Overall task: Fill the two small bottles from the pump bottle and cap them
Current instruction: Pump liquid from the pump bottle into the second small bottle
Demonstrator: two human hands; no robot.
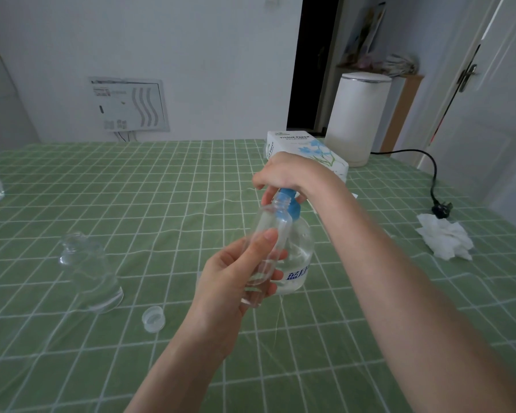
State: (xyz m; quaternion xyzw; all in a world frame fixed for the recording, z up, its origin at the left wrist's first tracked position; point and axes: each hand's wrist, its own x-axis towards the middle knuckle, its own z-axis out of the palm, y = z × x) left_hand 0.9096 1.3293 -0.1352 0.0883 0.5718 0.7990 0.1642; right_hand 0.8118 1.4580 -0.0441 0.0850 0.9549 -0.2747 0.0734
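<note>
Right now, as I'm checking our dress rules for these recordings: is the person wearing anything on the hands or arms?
The left hand and right hand are bare: no gloves, rings or bracelets show. The left forearm and right forearm are uncovered to the frame's edge, with no sleeve, watch or band in view. The left thumbnail looks short and unpainted.

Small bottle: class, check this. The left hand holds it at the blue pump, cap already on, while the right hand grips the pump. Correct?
No. The head view shows the small bottle uncapped, its threaded neck open; a loose cap lies on the tablecloth. The rest stands: the left hand holds it at the blue pump, which the right hand grips.
</note>
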